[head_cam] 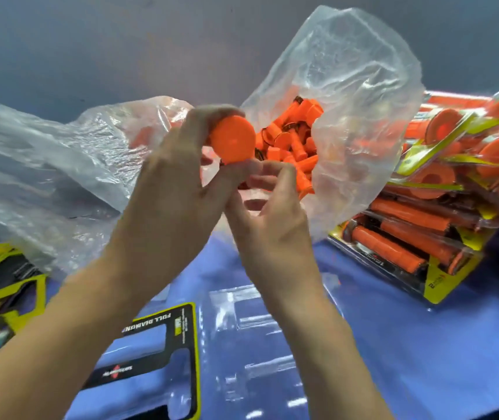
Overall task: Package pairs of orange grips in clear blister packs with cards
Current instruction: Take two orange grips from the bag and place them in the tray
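While the left hand wraps its fingers round a smooth, round-flanged orange grip, the right hand half-curls just beneath, grasp unclear; the crinkly clear bag of grips sits at one o'clock.

the black-and-yellow card reads "full diam…", upside down; other print is blurred.

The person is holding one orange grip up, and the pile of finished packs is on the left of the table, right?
Not quite. The orange grip is held up, but the pile of finished packs sits on the right of the table, as the head view shows.
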